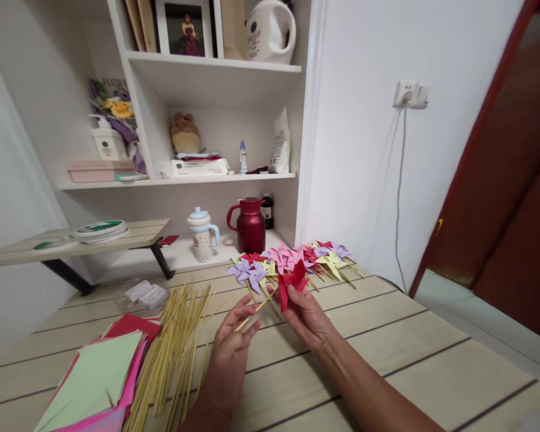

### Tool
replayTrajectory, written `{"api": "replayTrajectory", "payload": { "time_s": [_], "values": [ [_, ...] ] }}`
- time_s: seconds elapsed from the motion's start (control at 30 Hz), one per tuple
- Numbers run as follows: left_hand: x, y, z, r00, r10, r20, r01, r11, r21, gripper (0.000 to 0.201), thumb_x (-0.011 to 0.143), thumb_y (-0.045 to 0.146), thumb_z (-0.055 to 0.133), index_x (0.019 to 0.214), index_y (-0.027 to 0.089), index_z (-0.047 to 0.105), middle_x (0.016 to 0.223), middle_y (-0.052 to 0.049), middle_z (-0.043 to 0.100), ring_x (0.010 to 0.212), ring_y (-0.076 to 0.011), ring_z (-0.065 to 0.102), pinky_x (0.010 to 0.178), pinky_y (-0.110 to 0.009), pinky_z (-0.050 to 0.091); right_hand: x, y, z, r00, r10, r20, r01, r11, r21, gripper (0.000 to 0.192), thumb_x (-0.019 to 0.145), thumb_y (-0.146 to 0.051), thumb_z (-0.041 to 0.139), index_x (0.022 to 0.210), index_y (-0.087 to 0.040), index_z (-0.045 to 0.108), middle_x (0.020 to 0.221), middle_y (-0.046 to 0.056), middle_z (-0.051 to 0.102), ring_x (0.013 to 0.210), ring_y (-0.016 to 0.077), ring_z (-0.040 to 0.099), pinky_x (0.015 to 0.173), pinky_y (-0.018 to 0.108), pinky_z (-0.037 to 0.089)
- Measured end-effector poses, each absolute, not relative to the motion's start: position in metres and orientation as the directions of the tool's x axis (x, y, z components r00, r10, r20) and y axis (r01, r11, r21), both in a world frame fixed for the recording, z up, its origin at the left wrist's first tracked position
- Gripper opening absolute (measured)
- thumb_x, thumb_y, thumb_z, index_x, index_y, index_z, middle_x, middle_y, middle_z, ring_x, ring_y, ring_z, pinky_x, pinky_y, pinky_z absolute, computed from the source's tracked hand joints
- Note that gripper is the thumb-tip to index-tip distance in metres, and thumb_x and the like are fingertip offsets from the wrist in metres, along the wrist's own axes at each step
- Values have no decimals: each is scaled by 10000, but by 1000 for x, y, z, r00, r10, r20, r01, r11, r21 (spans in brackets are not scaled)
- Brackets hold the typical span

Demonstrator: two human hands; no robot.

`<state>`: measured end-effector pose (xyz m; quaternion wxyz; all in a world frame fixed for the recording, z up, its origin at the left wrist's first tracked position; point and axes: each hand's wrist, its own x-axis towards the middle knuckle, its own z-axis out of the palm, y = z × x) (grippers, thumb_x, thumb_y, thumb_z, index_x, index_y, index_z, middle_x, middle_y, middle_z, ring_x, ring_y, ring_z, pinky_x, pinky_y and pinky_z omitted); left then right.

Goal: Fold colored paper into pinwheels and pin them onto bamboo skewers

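Both hands were up over the table. Left hand pinched a thin stick. Right hand gripped a red pinwheel on that stick, just in front of more pinwheels.

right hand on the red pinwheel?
Touching. Head view shows the right hand with fingers against the red pinwheel; the left hand holds its stick.

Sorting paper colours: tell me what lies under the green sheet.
Under the green sheet lie pink and red sheets, only their edges showing. The rest of the stack is covered, so other colours stay unknown.
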<state>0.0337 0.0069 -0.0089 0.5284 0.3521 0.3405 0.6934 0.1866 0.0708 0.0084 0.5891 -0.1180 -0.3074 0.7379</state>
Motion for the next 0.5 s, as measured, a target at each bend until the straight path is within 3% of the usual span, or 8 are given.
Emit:
{"api": "replayTrajectory", "payload": {
  "time_s": [0.1, 0.17, 0.27, 0.4, 0.5],
  "values": [
    [34, -2, -6, -33, 963, 269, -304, -266, 915, 353, 608, 277, 732, 954, 221, 771, 1499, -107, 427, 1362, -400, 389, 1074, -515, 358, 194, 76, 10, -224, 952, 210, -789, -51, -612, 305, 654, -265, 887, 915, -199, 744, 898, 21, 788, 861, 169, 726, 938, 300, 541],
    [35, -8, -2, 56, 952, 300, -218, -282, 934, 548, 642, 319, 748, 1187, 287, 699, 1521, -90, 409, 1392, -390, 349, 1104, -529, 305, 202, 81, 14, -149, 960, 236, -802, 22, -597, 280, 664, -260, 881, 902, -212, 742, 860, 1, 784, 831, 154, 721, 937, 292, 543],
    [31, -8, 5, 50, 972, 230, -331, -201, 922, 767, 634, 435, 799, 1355, 348, 554, 1546, -95, 389, 1405, -401, 330, 1088, -552, 309, 213, 86, 22, -76, 964, 254, -820, 85, -566, 326, 641, -245, 894, 925, -225, 736, 899, -23, 781, 837, 129, 715, 951, 258, 536],
    [26, -1, 8, -201, 977, 72, -420, -153, 895, 588, 801, 527, 668, 1341, 330, 545, 1576, -74, 350, 1444, -308, 302, 1142, -480, 258, 206, 75, 24, -141, 960, 242, -824, 22, -567, 330, 606, -224, 912, 885, -216, 735, 871, -12, 778, 808, 142, 719, 938, 284, 550],
    [33, 2, -1, -233, 972, -13, -393, -82, 916, 578, 790, 441, 727, 1321, 281, 562, 1551, -94, 393, 1436, -260, 329, 1163, -420, 238, 185, 58, 19, -285, 933, 220, -808, -111, -578, 320, 624, -208, 905, 894, -201, 733, 882, 7, 777, 825, 149, 719, 949, 296, 542]
  ]
}}
